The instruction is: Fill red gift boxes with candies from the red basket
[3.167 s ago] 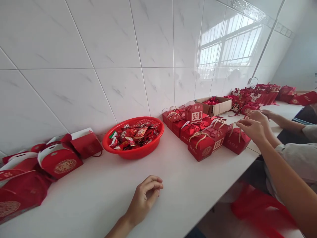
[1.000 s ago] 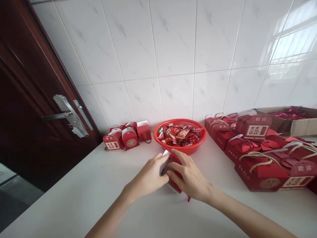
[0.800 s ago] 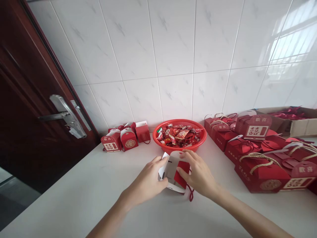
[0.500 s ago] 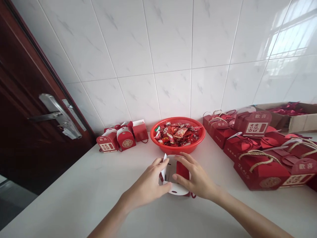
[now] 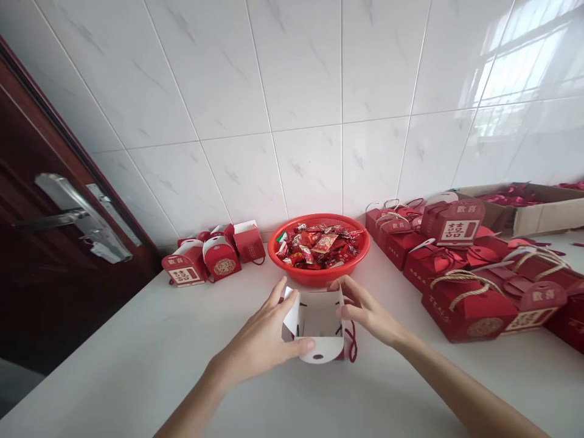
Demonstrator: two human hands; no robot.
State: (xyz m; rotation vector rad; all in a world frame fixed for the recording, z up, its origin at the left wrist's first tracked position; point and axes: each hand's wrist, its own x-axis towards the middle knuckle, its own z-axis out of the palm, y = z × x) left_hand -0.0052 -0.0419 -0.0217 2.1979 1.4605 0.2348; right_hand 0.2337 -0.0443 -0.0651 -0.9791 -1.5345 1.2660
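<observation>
A small red paper gift box (image 5: 325,350) with a white inside stands on the white table with its top open, and I can look down into it. My left hand (image 5: 260,340) is closed on its left side, thumb on the rounded front flap and fingers along the white left flap. On the opposite side, my right hand (image 5: 371,316) has its fingers bent over the right wall. A dark red cord hangs beside that wall. Just behind the box sits a red plastic basket (image 5: 314,278) full of wrapped candies (image 5: 325,243).
Several red gift boxes (image 5: 185,271) stand at the back left near the door (image 5: 59,146). More red boxes with cord handles (image 5: 472,313) are piled on the right, before a cardboard carton (image 5: 542,219). A tiled wall (image 5: 305,164) closes off the back.
The right flap has swung outward and the box's inside shows more. My right hand has shifted from over the opening to the right wall. The view has turned slightly right.
</observation>
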